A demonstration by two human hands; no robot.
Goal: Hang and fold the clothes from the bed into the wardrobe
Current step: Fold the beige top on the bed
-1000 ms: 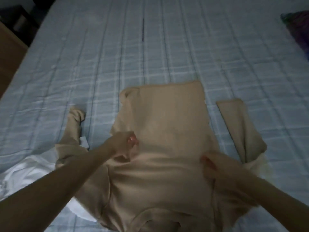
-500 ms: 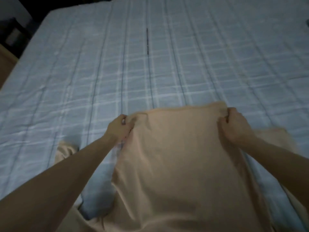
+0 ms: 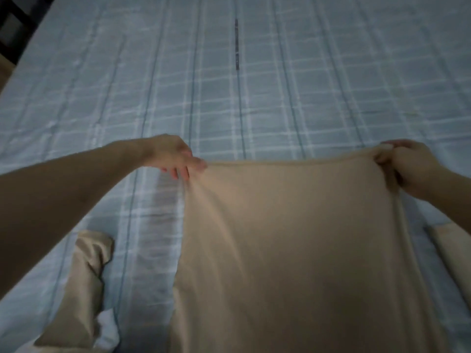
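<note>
A beige long-sleeved top (image 3: 293, 250) lies spread on the bed, its far edge pulled straight. My left hand (image 3: 173, 156) holds the far left corner of that edge, fingers pointing down over the cloth. My right hand (image 3: 405, 164) grips the far right corner with curled fingers. One beige sleeve (image 3: 86, 271) lies crumpled at the near left, the other sleeve (image 3: 451, 248) shows at the right edge.
The bed is covered by a light blue checked sheet (image 3: 229, 85) that stretches far ahead. A white garment (image 3: 107, 332) peeks out under the left sleeve at the bottom. A dark gap and wooden furniture (image 3: 5, 70) show beyond the bed's left edge.
Both hands went from the middle of the top to its far edge, then moved apart and away from me, stretching that edge wide and flat.
</note>
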